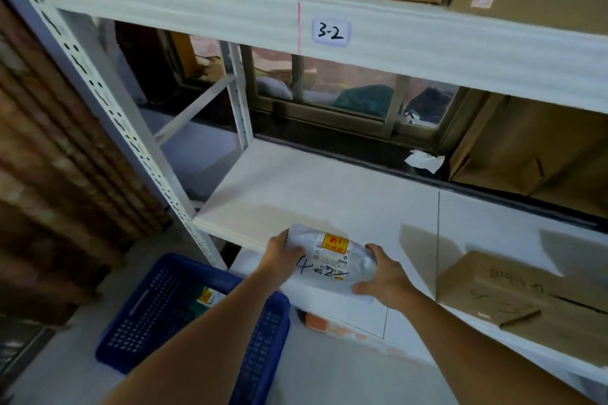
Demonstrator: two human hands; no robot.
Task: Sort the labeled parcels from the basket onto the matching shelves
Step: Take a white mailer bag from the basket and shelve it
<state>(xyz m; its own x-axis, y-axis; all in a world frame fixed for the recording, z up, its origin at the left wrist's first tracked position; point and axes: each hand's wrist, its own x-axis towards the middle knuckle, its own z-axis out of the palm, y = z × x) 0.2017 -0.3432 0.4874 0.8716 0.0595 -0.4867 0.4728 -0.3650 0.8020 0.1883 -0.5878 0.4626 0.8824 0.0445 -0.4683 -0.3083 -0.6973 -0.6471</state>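
While both hands grip it, left hand (283, 251) curled over one end and right hand (385, 278) over the other, a white parcel (332, 256) marked "4-2" sits at the front edge of a white shelf (329, 187). Below left stands a blue basket (154, 309) with another parcel inside. Nearby on the shelf lies a box (526, 299); the upper rail bears a "3-2" label (330, 32).

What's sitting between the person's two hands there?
In the head view, a grey plastic mailer parcel marked "4-2", gripped by left hand and right hand.
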